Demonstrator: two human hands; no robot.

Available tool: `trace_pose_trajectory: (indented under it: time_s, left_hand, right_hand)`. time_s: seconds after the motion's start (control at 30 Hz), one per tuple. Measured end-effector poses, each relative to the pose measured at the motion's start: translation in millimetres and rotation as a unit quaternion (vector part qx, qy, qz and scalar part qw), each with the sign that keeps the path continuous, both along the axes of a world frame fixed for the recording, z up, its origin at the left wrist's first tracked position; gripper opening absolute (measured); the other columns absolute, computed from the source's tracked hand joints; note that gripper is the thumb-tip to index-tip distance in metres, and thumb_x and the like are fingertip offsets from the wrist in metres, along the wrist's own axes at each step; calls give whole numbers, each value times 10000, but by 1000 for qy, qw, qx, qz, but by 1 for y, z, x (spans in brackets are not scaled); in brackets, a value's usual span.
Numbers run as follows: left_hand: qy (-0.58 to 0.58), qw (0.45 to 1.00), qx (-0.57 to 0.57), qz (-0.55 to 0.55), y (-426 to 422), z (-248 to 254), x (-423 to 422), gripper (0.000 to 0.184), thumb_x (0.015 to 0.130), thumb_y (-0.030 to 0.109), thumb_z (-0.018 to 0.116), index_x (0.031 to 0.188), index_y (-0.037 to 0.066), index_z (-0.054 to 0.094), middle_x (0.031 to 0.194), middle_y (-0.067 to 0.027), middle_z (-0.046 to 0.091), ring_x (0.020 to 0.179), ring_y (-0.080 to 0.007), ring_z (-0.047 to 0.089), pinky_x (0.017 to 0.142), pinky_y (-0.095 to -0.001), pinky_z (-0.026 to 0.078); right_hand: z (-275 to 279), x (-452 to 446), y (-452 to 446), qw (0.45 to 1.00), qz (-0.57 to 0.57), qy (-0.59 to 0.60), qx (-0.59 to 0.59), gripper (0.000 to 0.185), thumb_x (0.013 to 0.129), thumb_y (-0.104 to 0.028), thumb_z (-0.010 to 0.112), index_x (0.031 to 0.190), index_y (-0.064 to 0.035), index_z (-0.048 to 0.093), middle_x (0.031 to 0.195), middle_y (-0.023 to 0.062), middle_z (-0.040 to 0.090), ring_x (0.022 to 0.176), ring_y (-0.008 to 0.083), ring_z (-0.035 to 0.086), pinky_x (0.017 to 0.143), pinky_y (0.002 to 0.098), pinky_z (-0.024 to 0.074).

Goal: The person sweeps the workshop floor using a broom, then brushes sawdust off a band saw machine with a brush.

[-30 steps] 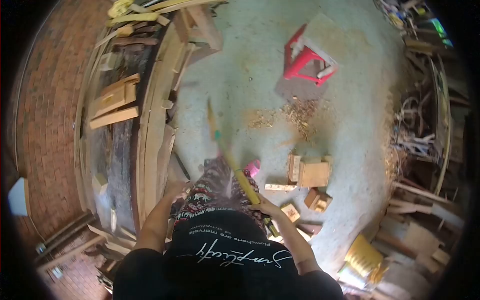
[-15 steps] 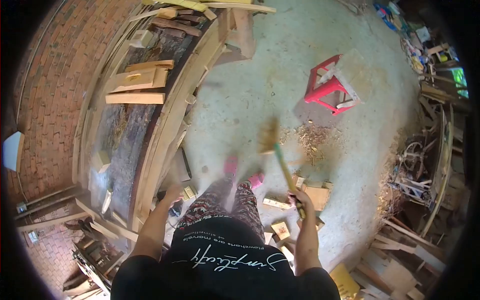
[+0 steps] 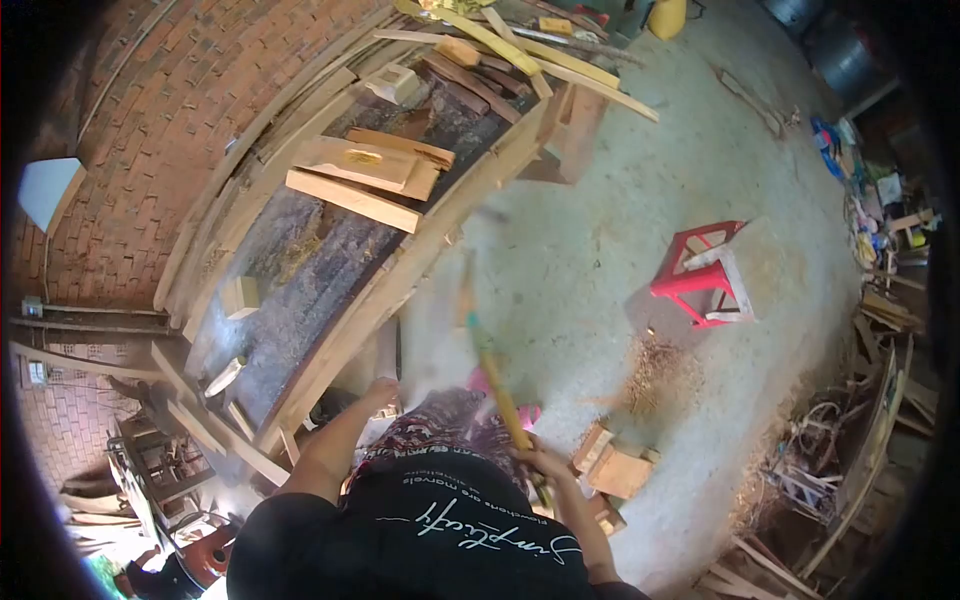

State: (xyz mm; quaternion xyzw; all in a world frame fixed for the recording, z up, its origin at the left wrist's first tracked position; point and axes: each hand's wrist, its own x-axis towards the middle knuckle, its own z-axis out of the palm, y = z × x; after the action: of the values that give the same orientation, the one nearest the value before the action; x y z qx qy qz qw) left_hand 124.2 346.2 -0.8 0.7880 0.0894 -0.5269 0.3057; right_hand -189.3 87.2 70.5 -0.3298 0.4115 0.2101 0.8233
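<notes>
My right hand (image 3: 540,458) is wrapped round the yellow handle of a broom (image 3: 492,362), low in front of my body. A teal band joins the handle to the broom's head, which looks narrow and blurred above the concrete floor. My left hand (image 3: 380,393) hangs by the near edge of the workbench (image 3: 340,345); its fingers are too blurred to make out. To the right on the floor lies a heap of wood shavings (image 3: 660,375). Wood blocks (image 3: 622,470) lie on the floor by my right hand.
A red plastic stool (image 3: 705,275) stands beyond the shavings. On the workbench rest several boards (image 3: 355,200) and a small block (image 3: 240,297). Scrap wood (image 3: 875,440) is piled along the right side, and a brick wall (image 3: 200,120) rises behind the bench.
The view has turned, so the bench and stool sit differently. My right hand has brought the broom leftward across my front, towards the bench; its head now shows narrow rather than broad.
</notes>
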Motion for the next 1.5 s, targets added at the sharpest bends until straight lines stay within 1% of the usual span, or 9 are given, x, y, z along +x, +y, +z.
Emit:
trace_pose_trajectory:
  time_s: [0.07, 0.23, 0.43, 0.5, 0.57, 0.7, 0.83, 1.1, 1.5]
  left_hand:
    - [14, 999, -36, -9, 22, -22, 16, 325, 802, 227, 540, 1104, 119, 488, 936, -62, 558, 731, -177, 574, 591, -315, 480]
    - [55, 998, -14, -27, 26, 11, 53, 164, 812, 248, 505, 915, 125, 539, 774, -4, 539, 656, -142, 536, 547, -313, 452]
    - [-20, 998, 50, -10, -6, 22, 72, 148, 797, 209, 518, 914, 120, 536, 749, -13, 522, 602, -134, 518, 495, -280, 429]
    - [-28, 998, 48, -29, -23, 20, 76, 147, 798, 199, 513, 918, 117, 536, 733, -9, 517, 586, -129, 512, 491, -270, 425]
    - [-25, 997, 60, -39, -46, 14, 76, 152, 803, 214, 505, 917, 121, 543, 720, 0, 510, 584, -120, 510, 494, -271, 426]
    - [16, 996, -13, -87, -116, 5, 65, 112, 801, 219, 492, 839, 123, 535, 690, 14, 490, 572, -107, 494, 491, -249, 414]
    - [32, 987, -35, -156, -172, -10, 54, 87, 789, 211, 494, 774, 126, 509, 649, 25, 458, 533, -97, 471, 460, -231, 393]
    - [30, 973, -2, -230, -303, 12, 46, 277, 793, 230, 534, 1050, 131, 515, 750, 5, 510, 591, -113, 513, 505, -253, 418]
    - [-13, 964, -23, -264, -483, -3, 29, 277, 757, 228, 546, 1000, 106, 496, 813, -51, 526, 625, -152, 519, 502, -272, 429]
  right_hand:
    - [-55, 53, 15, 998, 48, -45, -18, 485, 726, -159, 652, 1127, -21, 416, 610, 25, 510, 398, 98, 437, 354, 232, 320]
    - [-81, 109, 13, 985, 133, -54, -99, 254, 735, -205, 632, 898, -30, 544, 526, 3, 494, 389, 93, 436, 349, 225, 309]
    - [-105, -71, -46, 984, -91, 68, -135, 196, 768, -229, 600, 773, -44, 539, 522, 16, 488, 388, 94, 429, 343, 244, 312]
    - [-84, -120, -68, 975, -196, 93, 37, 177, 765, -188, 594, 703, -51, 502, 501, 36, 473, 364, 114, 405, 345, 257, 326]
    - [-49, -115, -78, 937, -152, 232, -212, 167, 752, -117, 588, 649, -53, 473, 475, 49, 455, 336, 134, 401, 329, 280, 336]
    - [18, -81, -84, 896, -181, 210, -348, 180, 697, -62, 637, 617, -45, 477, 451, 40, 439, 326, 131, 428, 310, 267, 343]
    - [29, -60, -86, 918, -240, 167, -267, 542, 691, -108, 666, 1144, -32, 378, 594, 45, 525, 433, 108, 478, 361, 244, 367]
    - [-18, 26, -243, 970, -207, 20, -125, 391, 702, -82, 662, 1037, -12, 476, 590, 24, 522, 405, 86, 454, 361, 214, 370]
    - [-77, -275, -298, 863, -485, 142, 5, 136, 744, -80, 592, 795, -25, 479, 503, 13, 471, 383, 98, 449, 348, 221, 373]
